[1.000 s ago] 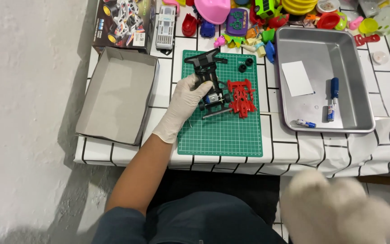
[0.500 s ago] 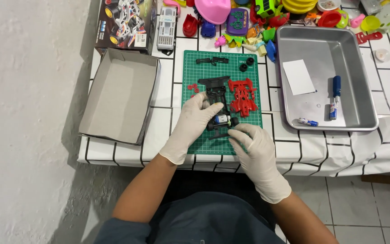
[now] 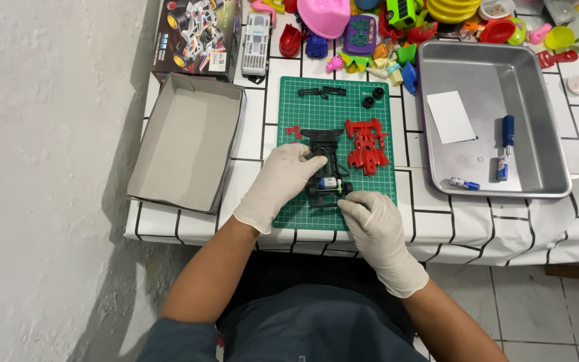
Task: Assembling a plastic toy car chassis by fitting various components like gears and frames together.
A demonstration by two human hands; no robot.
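Left hand point(image 3: 281, 181): gloved, fingers bent, pinching the side of the black toy car point(image 3: 326, 164).
Right hand point(image 3: 374, 218): gloved, fingers curled, tips touching the car's near end.
Car: on the green mat point(image 3: 370, 181), between both hands, beside the red shell point(image 3: 366, 142).
Hard to see: small part at the right fingertips; can't tell if gripped.
Arms: both reach up from the lap, wrists over the table point(image 3: 437, 228) edge.

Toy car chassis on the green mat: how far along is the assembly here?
Partly built. The black chassis already carries a blue part and rear wheels. Both gloved hands are on it: left hand on its side, right hand at its near end. Left loose: the red body shell, two black tyres and small black parts.
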